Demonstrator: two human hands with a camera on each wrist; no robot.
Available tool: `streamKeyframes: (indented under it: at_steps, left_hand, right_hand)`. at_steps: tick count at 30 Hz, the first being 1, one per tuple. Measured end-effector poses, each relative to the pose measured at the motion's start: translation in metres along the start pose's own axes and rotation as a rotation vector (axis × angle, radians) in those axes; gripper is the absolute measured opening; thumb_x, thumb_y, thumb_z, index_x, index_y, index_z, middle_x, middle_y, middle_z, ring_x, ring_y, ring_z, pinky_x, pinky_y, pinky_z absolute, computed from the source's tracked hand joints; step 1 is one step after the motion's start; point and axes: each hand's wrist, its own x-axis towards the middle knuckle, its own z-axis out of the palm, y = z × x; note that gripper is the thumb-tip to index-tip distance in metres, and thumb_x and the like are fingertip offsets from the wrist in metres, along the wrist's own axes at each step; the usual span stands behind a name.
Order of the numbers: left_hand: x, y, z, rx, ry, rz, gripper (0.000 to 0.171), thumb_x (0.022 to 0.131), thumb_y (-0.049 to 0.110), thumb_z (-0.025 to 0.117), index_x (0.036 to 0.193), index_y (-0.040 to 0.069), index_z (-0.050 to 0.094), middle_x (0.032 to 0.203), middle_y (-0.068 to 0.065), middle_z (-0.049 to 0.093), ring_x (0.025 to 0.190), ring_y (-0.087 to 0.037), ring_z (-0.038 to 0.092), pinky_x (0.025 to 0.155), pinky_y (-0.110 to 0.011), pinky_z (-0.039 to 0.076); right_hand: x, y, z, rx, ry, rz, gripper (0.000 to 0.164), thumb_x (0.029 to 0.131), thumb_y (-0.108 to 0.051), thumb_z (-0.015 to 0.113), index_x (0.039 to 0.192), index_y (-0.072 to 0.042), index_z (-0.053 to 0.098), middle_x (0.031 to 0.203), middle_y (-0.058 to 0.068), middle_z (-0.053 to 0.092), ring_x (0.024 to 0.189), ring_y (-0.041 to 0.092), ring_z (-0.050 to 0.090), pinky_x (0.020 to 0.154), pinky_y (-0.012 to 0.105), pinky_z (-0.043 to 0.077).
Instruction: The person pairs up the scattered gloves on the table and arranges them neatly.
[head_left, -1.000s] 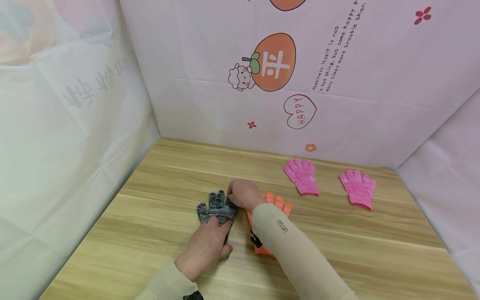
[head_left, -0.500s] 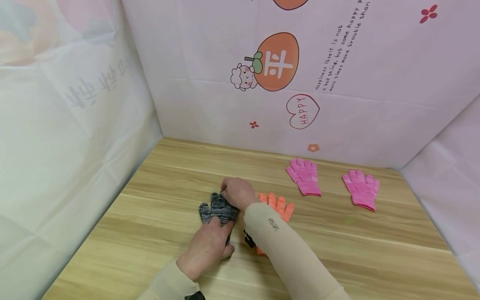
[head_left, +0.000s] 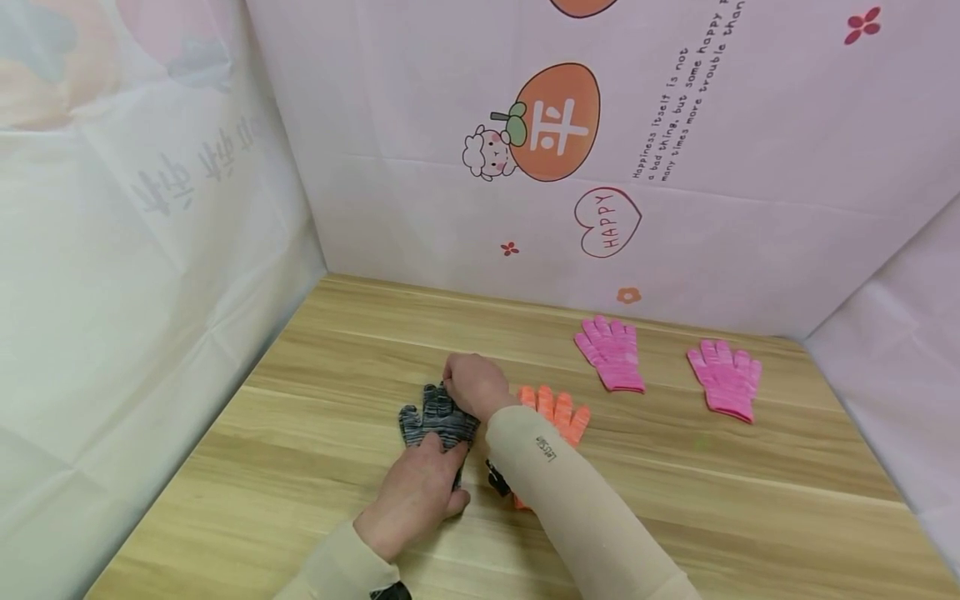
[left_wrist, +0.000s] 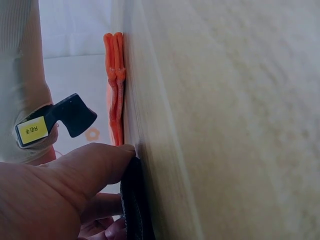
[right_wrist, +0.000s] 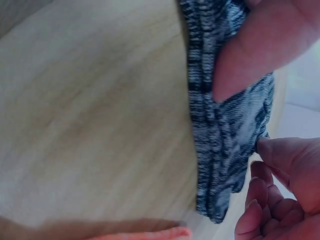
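Note:
A grey-and-black striped knit glove lies on the wooden table, its fingers pointing away. My left hand rests over its lower part, pressing on it with extended fingers. My right hand reaches across from the right and pinches the glove near its fingertips, partly hiding them. In the right wrist view, the glove shows a layered edge, with the right hand's thumb at its far side. An orange glove lies under the right forearm, partly covered. From the left wrist, the orange bundle looks double-layered.
Two pink gloves lie apart toward the back right, one pink glove nearer the middle and another pink glove farther right. A printed white sheet rises behind the table, with more sheeting along both sides.
My right hand has moved slightly left along the grey glove's fingertips, then stayed there. The left hand keeps its place on the glove. The head view has shifted a little.

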Motion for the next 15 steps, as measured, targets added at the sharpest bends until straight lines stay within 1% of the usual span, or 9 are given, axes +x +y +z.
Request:
streamKeyframes:
  at_steps: [5, 8, 13, 15]
  left_hand:
    - [0.0012, 0.0005, -0.0024, -0.023, -0.035, -0.026, 0.061, 0.079, 0.033, 0.084, 0.13, 0.003, 0.068, 0.097, -0.016, 0.06, 0.072, -0.026, 0.058, 0.062, -0.042, 0.053]
    - [0.0019, 0.0006, -0.0033, -0.028, -0.055, -0.036, 0.061, 0.08, 0.034, 0.084, 0.131, 0.004, 0.067, 0.099, -0.016, 0.06, 0.073, -0.026, 0.058, 0.063, -0.042, 0.053]
    - [0.0021, 0.0011, -0.0032, -0.027, -0.058, -0.034, 0.061, 0.08, 0.034, 0.084, 0.13, 0.005, 0.067, 0.098, -0.016, 0.059, 0.073, -0.026, 0.058, 0.063, -0.042, 0.053]
    - [0.0019, 0.001, -0.003, -0.028, -0.053, -0.031, 0.06, 0.08, 0.034, 0.084, 0.13, 0.005, 0.067, 0.098, -0.016, 0.059, 0.073, -0.026, 0.058, 0.062, -0.042, 0.053]
  right_hand:
    - [0.0009, 0.0001, -0.0049, -0.029, 0.007, 0.01, 0.017, 0.107, -0.023, 0.058, 0.112, -0.019, 0.074, 0.111, -0.002, 0.074, 0.093, 0.015, 0.067, 0.081, 0.035, 0.056]
    - [0.0015, 0.0009, -0.0052, -0.048, 0.001, 0.024, 0.017, 0.108, -0.022, 0.057, 0.105, -0.019, 0.074, 0.103, -0.002, 0.074, 0.084, 0.014, 0.064, 0.075, 0.034, 0.055]
    - [0.0017, 0.0008, -0.0025, -0.047, -0.014, 0.05, 0.016, 0.107, -0.022, 0.06, 0.096, -0.02, 0.072, 0.094, -0.004, 0.072, 0.078, 0.014, 0.062, 0.07, 0.033, 0.053]
    - [0.0022, 0.0007, -0.0015, -0.043, -0.014, 0.051, 0.019, 0.107, -0.022, 0.059, 0.092, -0.02, 0.072, 0.09, -0.004, 0.071, 0.075, 0.014, 0.059, 0.068, 0.033, 0.051]
